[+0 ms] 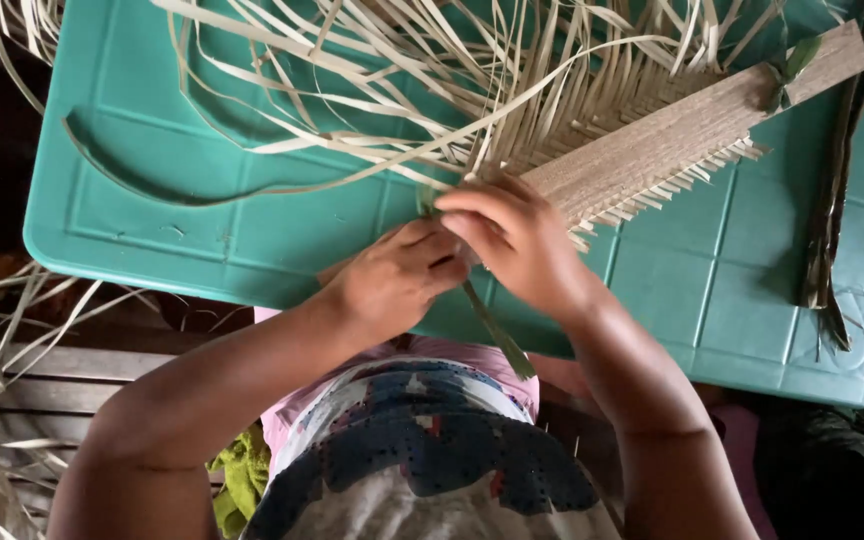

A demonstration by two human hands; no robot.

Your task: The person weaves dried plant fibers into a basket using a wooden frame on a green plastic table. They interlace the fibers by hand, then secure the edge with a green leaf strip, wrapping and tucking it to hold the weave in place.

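Both hands meet at the near end of a woven palm-leaf band (692,125) that lies slantwise across a teal plastic counter (252,230). The left hand (392,280) is curled, its fingers (437,262) closed around a green leaf strip (497,335) whose free end trails down toward the person's lap. The right hand (517,240) bends over the band's working edge, fingers pinched on the same strip where it enters the weave.

Loose dry strips (372,70) fan out from the band's far side over the counter, and short trimmed ends bristle along its near side. A darker bundle of leaves (830,230) lies along the counter's right edge.

The step in hand looks like threading or tightening one strip at the end of the weave. The next move likely calls for holding tension with the left hand while the right tucks the strip flat between neighbouring strands, without kinking or splitting it.
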